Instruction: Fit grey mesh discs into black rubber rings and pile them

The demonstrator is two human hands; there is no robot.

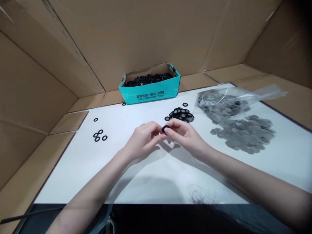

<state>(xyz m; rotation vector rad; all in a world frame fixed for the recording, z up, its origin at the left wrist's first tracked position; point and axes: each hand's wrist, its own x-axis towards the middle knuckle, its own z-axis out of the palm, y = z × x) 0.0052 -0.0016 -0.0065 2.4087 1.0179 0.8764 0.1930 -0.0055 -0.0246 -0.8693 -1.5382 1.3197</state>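
Note:
Both hands meet over the middle of the white table (146, 175). My right hand (185, 135) pinches a small black ring (165, 129) between thumb and fingers. My left hand (143, 139) is curled beside it, fingertips touching the same ring. Just behind the hands lies a small pile of black rings with grey mesh inserts (181, 114). To the right, a heap of grey mesh discs (243, 133) spreads on the table.
A teal cardboard box (151, 92) full of black rings stands at the back. A clear plastic bag (226, 102) holds more grey discs at the right. A few loose black rings (99, 135) lie at the left. Cardboard walls surround the table.

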